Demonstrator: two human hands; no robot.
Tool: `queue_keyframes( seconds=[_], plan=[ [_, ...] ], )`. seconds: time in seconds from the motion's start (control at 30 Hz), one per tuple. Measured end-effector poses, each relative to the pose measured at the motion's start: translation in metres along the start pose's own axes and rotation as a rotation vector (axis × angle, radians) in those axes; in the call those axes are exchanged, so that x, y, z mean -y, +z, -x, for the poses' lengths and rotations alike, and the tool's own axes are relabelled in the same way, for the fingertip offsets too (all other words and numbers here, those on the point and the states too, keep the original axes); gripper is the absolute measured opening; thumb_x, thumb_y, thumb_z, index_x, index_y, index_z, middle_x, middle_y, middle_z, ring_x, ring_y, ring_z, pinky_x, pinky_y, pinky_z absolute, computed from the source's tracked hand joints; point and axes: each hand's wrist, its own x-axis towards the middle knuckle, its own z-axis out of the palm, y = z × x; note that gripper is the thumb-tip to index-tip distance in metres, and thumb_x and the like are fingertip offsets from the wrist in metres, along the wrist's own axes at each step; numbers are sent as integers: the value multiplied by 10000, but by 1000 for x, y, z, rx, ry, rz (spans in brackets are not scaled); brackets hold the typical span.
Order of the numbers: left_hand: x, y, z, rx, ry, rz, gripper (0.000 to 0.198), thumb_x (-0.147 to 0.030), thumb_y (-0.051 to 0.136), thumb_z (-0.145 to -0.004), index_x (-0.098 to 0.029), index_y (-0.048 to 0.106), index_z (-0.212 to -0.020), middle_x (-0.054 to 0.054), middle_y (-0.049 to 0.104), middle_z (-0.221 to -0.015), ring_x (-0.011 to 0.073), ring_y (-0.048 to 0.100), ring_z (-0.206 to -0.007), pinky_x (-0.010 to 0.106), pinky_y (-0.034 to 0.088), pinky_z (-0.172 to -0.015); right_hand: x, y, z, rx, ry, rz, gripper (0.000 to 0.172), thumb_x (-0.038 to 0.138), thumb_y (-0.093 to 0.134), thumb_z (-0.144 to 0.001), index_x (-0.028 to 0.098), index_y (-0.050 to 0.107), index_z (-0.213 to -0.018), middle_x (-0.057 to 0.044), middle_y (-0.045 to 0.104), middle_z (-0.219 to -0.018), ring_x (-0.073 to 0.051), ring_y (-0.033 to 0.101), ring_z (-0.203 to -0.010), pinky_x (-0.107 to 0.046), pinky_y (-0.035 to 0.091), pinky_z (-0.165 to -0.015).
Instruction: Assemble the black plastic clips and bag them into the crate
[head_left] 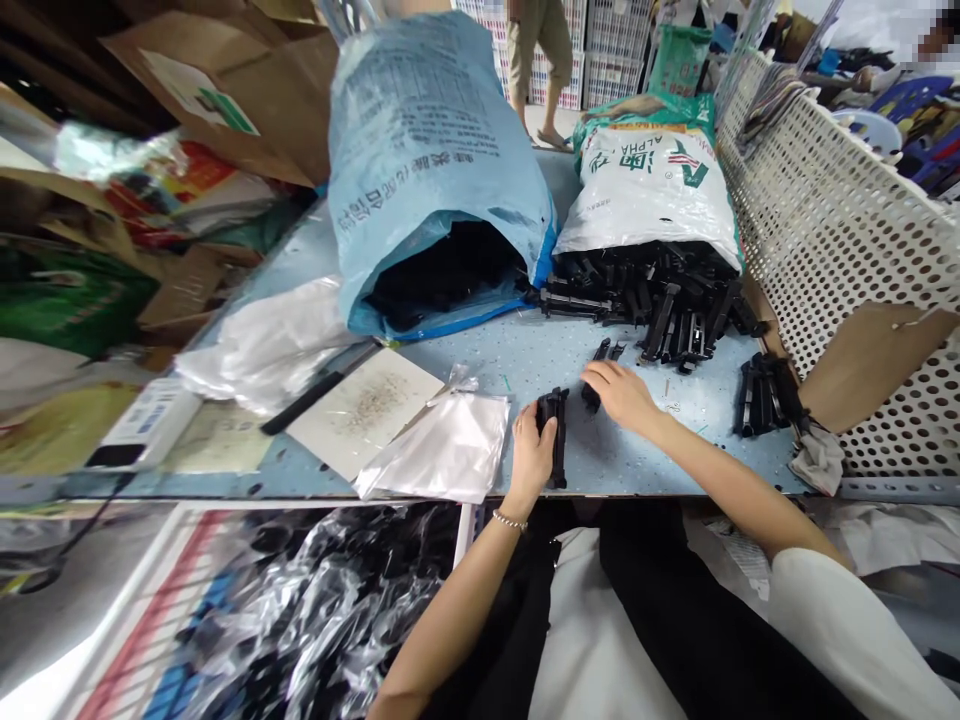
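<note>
My left hand, with a beaded bracelet at the wrist, is closed on the side of a long black plastic part that stands near the table's front edge. Just to the right, my right hand has its fingers bent over another black plastic part, partly hidden under them. Farther back, a heap of similar black parts spills from the mouth of a white and green sack. A small group of black parts rests at the right side of the table.
A large blue sack with a dark opening stands at the back. Clear plastic bags and a speckled white board lie left of my hands. A perforated white basket borders the right. Below the table is a crate of bagged black items.
</note>
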Motion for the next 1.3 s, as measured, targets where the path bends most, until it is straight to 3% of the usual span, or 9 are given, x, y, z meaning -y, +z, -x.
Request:
queue_keyframes(
  seconds=[0.13, 0.3, 0.4, 0.5, 0.63, 0.8, 0.93, 1.1, 1.3],
  plan=[
    [12, 1, -9, -27, 197, -239, 498, -308, 525, -927, -163, 456, -1399, 208, 430, -1494, 341, 313, -1468, 607, 278, -1183, -52, -6, -29, 130, -94, 145, 496, -11, 509, -848, 208, 609, -1281, -107, 561, -1419, -288, 425, -1389, -550, 244, -1176],
    [-21, -1, 8, 0, 386, -167, 634, -432, 568, -936, -191, 359, -1483, 187, 341, -1573, 336, 188, -1523, 592, 197, -1222, -23, -29, -18, 28, 71, -105, 534, 279, 688, -840, 169, 538, -1340, -127, 628, -1244, -285, 626, -1095, -432, 478, -986],
    [-48, -2, 16, 125, 292, 150, 643, -506, 531, -945, -192, 352, -1477, 178, 394, -1544, 317, 344, -1461, 525, 293, -1199, 24, -43, 5, 3, -21, -361, 546, 442, 656, -897, 217, 496, -1368, -91, 647, -1203, -236, 653, -1025, -338, 523, -855],
    [-66, -8, 22, 190, 93, 404, 489, -515, 502, -958, -178, 500, -1312, 130, 640, -1238, 261, 624, -1161, 428, 493, -1025, 49, -57, 23, -34, -116, -339, 331, 461, 544, -983, 219, 593, -1204, -54, 691, -1024, -185, 657, -883, -284, 491, -741],
    [-82, -21, 33, 298, -51, 349, 520, -502, 569, -923, -170, 484, -1314, 38, 688, -834, 195, 665, -744, 336, 548, -717, 42, -69, 24, -227, -120, -54, 336, 461, 459, -1022, 174, 631, -993, -88, 670, -899, -199, 592, -802, -307, 430, -662],
    [-94, -25, 41, 359, -54, 148, 682, -491, 574, -915, -147, 371, -1468, 27, 691, -765, 227, 669, -680, 357, 523, -693, 34, -62, 17, -119, -134, -229, 441, 477, 343, -1046, 180, 582, -824, -65, 614, -758, -187, 556, -724, -315, 432, -646],
    [-90, -26, 31, 262, -62, 123, 664, -502, 595, -898, -158, 416, -1438, 39, 688, -820, 229, 669, -723, 350, 521, -700, 47, -48, 24, 82, 145, -689, 527, 466, 146, -1073, 192, 529, -837, -2, 570, -669, -132, 543, -600, -265, 437, -582],
    [-83, -32, 19, 84, -84, 228, 437, -533, 516, -936, -177, 579, -1182, 62, 685, -946, 194, 654, -817, 325, 534, -754, 81, -25, 46, 230, 3, -477, 340, 490, 523, -977, 180, 574, -846, -73, 659, -846, -214, 626, -825, -329, 463, -721],
    [-43, -45, -1, -141, 44, 20, 421, -494, 533, -934, -173, 598, -1200, 108, 668, -1109, 277, 625, -1090, 442, 484, -999, 84, -20, 46, 470, 180, -745, 368, 415, 344, -1056, 205, 595, -887, -9, 680, -800, -145, 640, -714, -280, 477, -688]
  ],
)
